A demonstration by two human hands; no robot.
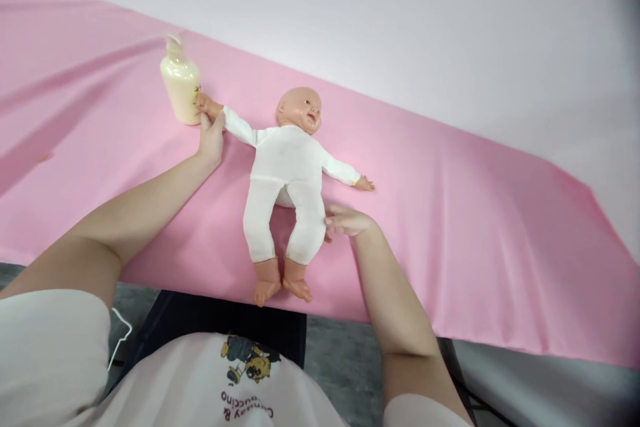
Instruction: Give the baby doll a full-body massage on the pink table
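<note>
A baby doll [287,153] with a bald head and a white cloth body lies on its back. Its arms are spread and its bare feet point toward me. My left hand [213,139] is closed on the doll's hand at the left, thumb and fingers pinching around it. Beside the doll's right leg on the picture, my right hand [349,221] lies open, fingers stretched toward the leg and seeming to touch it. A cream pump bottle [181,85] stands upright just beyond my left hand, close to the doll's held hand.
A pink cloth [410,240] with creases covers the table. Behind it rises a pale white surface [400,20]. Below the near edge are a dark seat [225,320], grey floor [345,360] and a thin white cable [123,333].
</note>
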